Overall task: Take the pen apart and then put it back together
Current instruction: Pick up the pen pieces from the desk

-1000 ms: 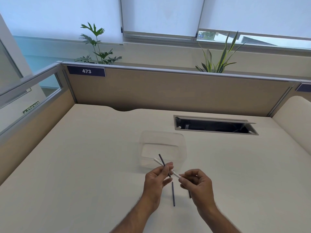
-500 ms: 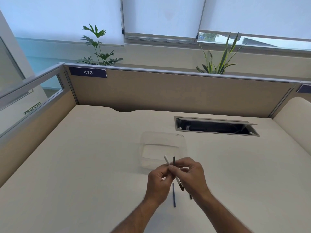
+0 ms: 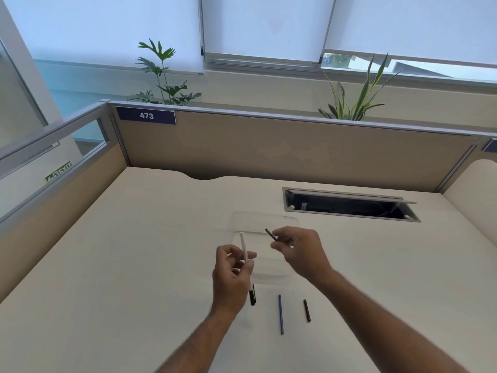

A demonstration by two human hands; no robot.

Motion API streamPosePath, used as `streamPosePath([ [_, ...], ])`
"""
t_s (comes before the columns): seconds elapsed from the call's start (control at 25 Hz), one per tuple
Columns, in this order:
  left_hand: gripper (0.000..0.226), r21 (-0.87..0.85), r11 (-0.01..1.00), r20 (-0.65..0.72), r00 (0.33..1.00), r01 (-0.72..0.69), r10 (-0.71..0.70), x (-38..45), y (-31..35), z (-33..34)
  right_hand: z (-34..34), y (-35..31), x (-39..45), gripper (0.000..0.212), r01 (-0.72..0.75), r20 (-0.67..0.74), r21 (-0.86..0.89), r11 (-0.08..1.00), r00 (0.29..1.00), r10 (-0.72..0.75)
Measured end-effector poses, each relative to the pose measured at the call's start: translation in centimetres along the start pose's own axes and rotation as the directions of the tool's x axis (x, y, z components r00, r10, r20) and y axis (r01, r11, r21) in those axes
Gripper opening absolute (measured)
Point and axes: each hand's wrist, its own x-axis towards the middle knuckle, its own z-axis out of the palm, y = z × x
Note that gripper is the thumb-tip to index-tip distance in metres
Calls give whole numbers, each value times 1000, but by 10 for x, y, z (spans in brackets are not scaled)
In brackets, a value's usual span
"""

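Note:
My left hand (image 3: 232,273) grips a white pen barrel (image 3: 244,247) that stands nearly upright, with its black capped end (image 3: 252,296) sticking out below the hand. My right hand (image 3: 298,251) pinches a short dark pen piece (image 3: 270,234) a little to the right of the barrel and apart from it. On the desk (image 3: 134,265) in front of me lie a thin blue refill (image 3: 280,314) and a short black piece (image 3: 306,310), side by side.
A clear plastic container (image 3: 262,219) sits on the desk just behind my hands. Further back right is an open cable hatch (image 3: 349,204). Partition walls (image 3: 269,146) close the desk at the back and the left.
My hands were together over the desk, both on the pen. They have pulled apart: the dark piece came away with my right hand and the white barrel stayed in my left.

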Motion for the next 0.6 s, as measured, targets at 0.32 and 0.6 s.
streamPosePath([
  [0.32,15,12,1000,-49,999,19,-18,6,-3,-6,12,16,42,27,252,172,-505,825,967,-190],
  [0.6,9,134,991,-93,996,29,-16,7,-12,-13,9,23,15,14,144,64,-428,892,990,-130],
])
